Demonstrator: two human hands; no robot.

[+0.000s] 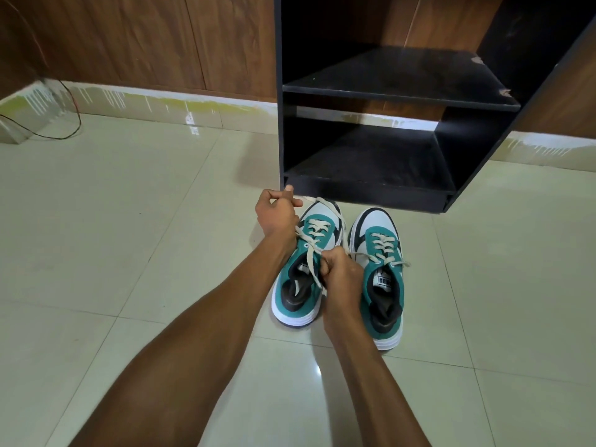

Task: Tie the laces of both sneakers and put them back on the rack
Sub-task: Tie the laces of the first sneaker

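Two teal, white and black sneakers stand side by side on the tiled floor, toes toward a black rack (400,98). On the left sneaker (298,295) the cream laces are pulled out. My left hand (277,214) pinches one lace end, drawn out past the toe to the left. My right hand (338,272) grips the other lace over the tongue. The right sneaker (383,285) has its laces (383,246) threaded, with a loose end lying off its right side. Both rack shelves hold nothing.
The rack stands against a wood-panelled wall (145,40), its bottom edge just beyond the sneaker toes. A thin cable (75,114) trails on the floor at the far left. Glossy pale tiles (129,221) stretch left and right of the shoes.
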